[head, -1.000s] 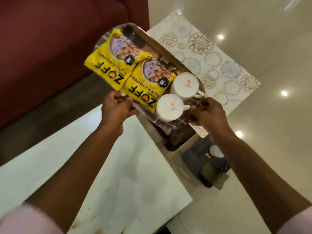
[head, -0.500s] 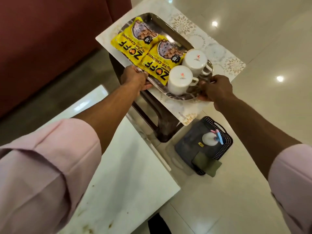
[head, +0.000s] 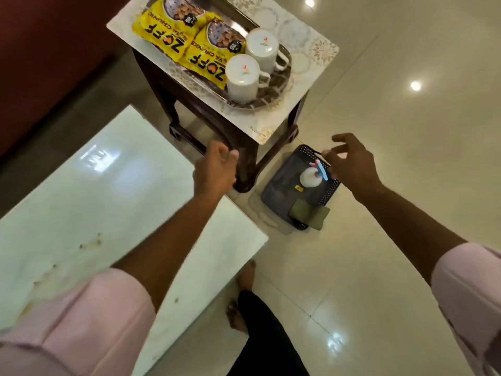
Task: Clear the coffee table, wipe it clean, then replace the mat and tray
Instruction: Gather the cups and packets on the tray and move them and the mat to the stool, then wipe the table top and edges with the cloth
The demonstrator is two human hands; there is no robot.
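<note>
Looking at it, we've cleared the table [head: 113,202]: tray [head: 271,103] parked on mat [head: 311,50] on the stool [head: 244,158], both hands [head: 214,169] [head: 352,164] loose and empty, wiping still left.

We look down on a metal tray [head: 260,103] resting on a patterned mat [head: 311,63] that lies across a dark wooden stool [head: 244,158]. On the tray lie two yellow snack packets [head: 187,47] side by side, and beside them stand two white cups [head: 244,77] upside down, touching each other. Our left hand [head: 214,169] hangs with loosely curled fingers over the corner of the white coffee table worktop [head: 108,191], holding nothing; brownish stains mark the worktop's near part. Our right hand [head: 352,164] hovers, fingers relaxed and spread, above a dark basket [head: 282,191] on the floor, which holds a white bottle [head: 310,178] and a green cloth [head: 309,214].
</note>
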